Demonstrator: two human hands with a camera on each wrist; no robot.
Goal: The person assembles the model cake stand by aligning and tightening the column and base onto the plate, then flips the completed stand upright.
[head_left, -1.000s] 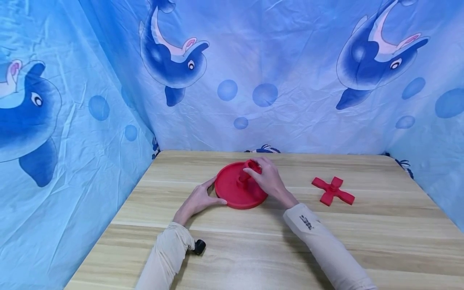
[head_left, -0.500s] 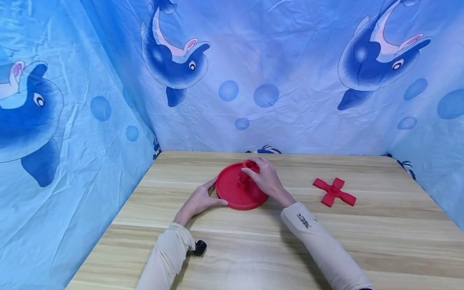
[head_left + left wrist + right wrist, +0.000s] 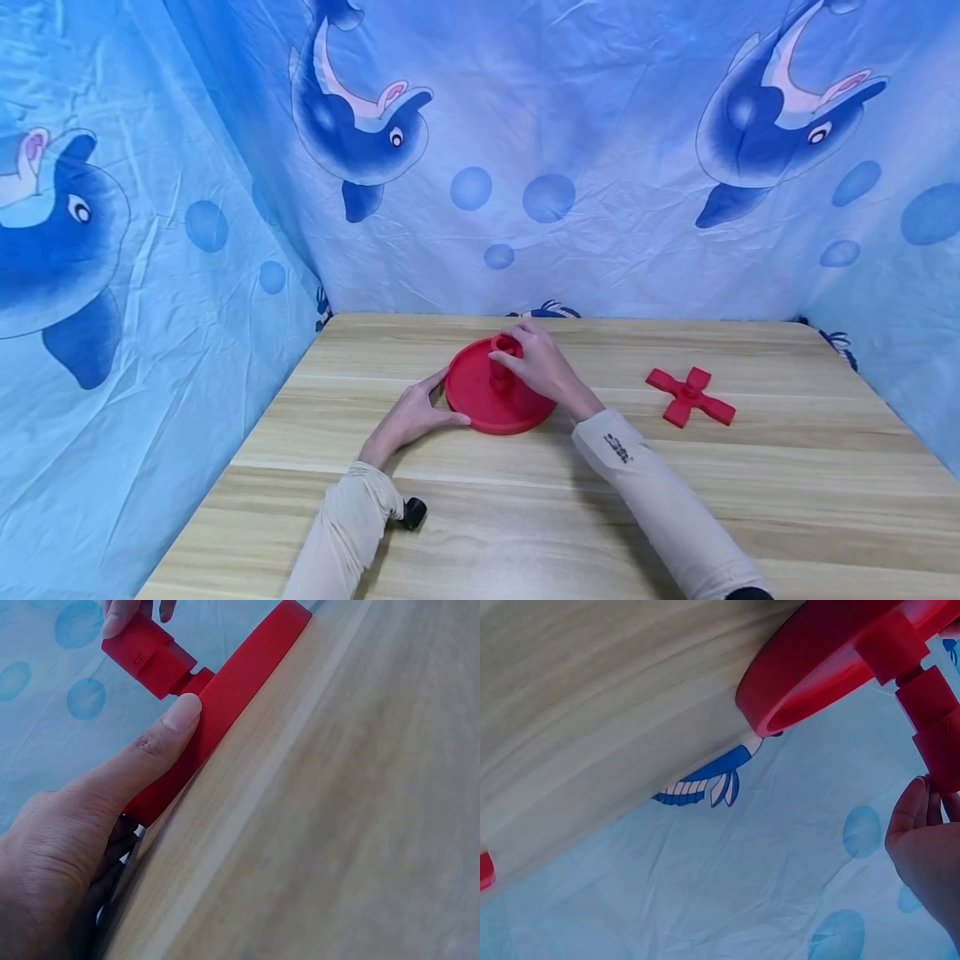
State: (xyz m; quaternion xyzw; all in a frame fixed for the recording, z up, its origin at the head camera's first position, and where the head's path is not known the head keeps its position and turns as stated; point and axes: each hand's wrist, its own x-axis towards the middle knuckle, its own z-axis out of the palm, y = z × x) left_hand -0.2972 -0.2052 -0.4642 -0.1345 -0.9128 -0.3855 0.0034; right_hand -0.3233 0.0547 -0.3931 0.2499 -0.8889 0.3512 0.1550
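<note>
A shallow red round tray (image 3: 480,408) with a raised rim lies on the wooden table. My left hand (image 3: 412,417) holds its near-left edge, the thumb against the rim in the left wrist view and the other fingers farther round the edge, partly hidden. Over the tray's middle, my right hand (image 3: 542,362) pinches the upper end of a stepped red hollow cylinder (image 3: 150,656) between thumb and fingers. Its lower end meets the short post (image 3: 892,646) at the tray's centre, with a narrower neck showing between them. In the left wrist view the cylinder leans slightly.
A red four-armed cross piece (image 3: 690,396) lies flat on the table (image 3: 510,533) to the right of the tray. Blue dolphin-printed cloth (image 3: 600,250) hangs behind and along the sides. A small black device (image 3: 413,513) sits at the left sleeve's cuff.
My right hand has shifted left with the cylinder, which now stands more upright over the tray's centre. The left hand and the tray have stayed in place.
</note>
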